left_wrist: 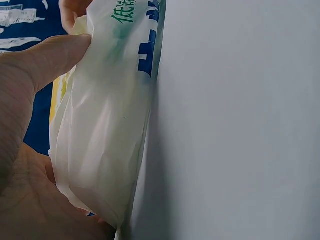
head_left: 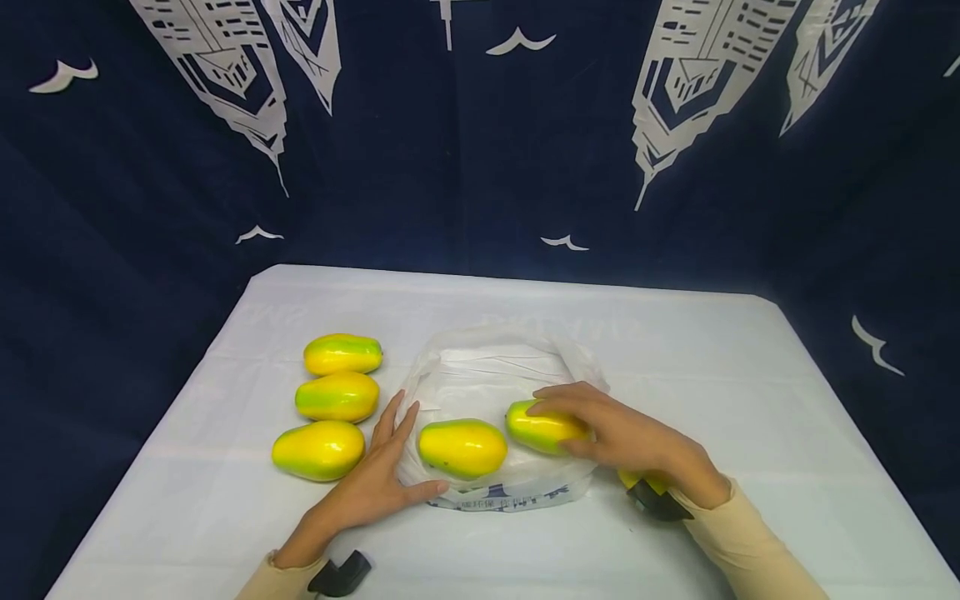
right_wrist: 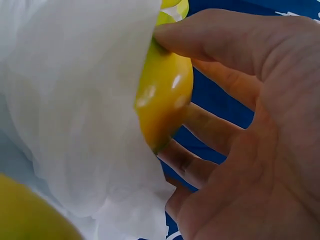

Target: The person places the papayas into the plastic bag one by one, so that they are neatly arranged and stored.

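Note:
A white translucent plastic bag (head_left: 517,493) with printing along its near side lies with its mouth spread. A yellow-green papaya (head_left: 462,448) lies in the left of its mouth. My right hand (head_left: 626,429) grips another papaya (head_left: 546,429) at the bag's right side, thumb on the near side and fingers over the far side. In the right wrist view, the bag's edge covers part of this papaya (right_wrist: 167,90). My left hand (head_left: 382,483) is spread along the bag's left edge, its thumb at the near rim. The left wrist view has that thumb (left_wrist: 60,57) against the bag's printed side.
Three papayas (head_left: 337,397) lie in a column on the white table (head_left: 187,508), left of the bag. A yellow papaya (right_wrist: 30,215) shows below the bag in the right wrist view; in the head view the right wrist mostly hides it. A dark blue patterned cloth (head_left: 465,167) hangs behind.

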Tool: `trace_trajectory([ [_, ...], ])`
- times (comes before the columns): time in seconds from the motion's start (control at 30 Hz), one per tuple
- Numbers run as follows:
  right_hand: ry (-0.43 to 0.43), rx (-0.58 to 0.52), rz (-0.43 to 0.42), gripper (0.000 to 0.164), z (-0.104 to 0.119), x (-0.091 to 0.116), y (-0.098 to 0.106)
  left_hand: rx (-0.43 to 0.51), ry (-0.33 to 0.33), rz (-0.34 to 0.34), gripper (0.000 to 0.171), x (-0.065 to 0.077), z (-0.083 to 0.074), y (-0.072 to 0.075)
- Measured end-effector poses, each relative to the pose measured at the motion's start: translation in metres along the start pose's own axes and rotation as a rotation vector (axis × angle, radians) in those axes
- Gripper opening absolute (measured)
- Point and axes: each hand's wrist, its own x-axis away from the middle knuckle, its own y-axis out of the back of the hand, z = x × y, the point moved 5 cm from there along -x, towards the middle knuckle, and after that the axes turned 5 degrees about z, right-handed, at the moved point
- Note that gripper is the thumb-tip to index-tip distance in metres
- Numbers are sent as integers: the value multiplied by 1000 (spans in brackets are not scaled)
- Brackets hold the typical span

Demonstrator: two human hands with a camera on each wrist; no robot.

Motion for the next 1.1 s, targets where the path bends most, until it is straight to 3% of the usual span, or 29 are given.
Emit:
trace_trajectory([
  [0.3, 5, 4, 27, 49, 2, 0, -3, -1, 4, 4, 116, 1, 0, 0],
  [0.57, 15, -58, 66, 51, 3, 0, -4, -3, 9, 6, 116, 1, 1, 1],
  [1.1, -52, -27, 35, 50, 2, 5, 2, -1, 11, 3, 116, 1, 1, 1],
])
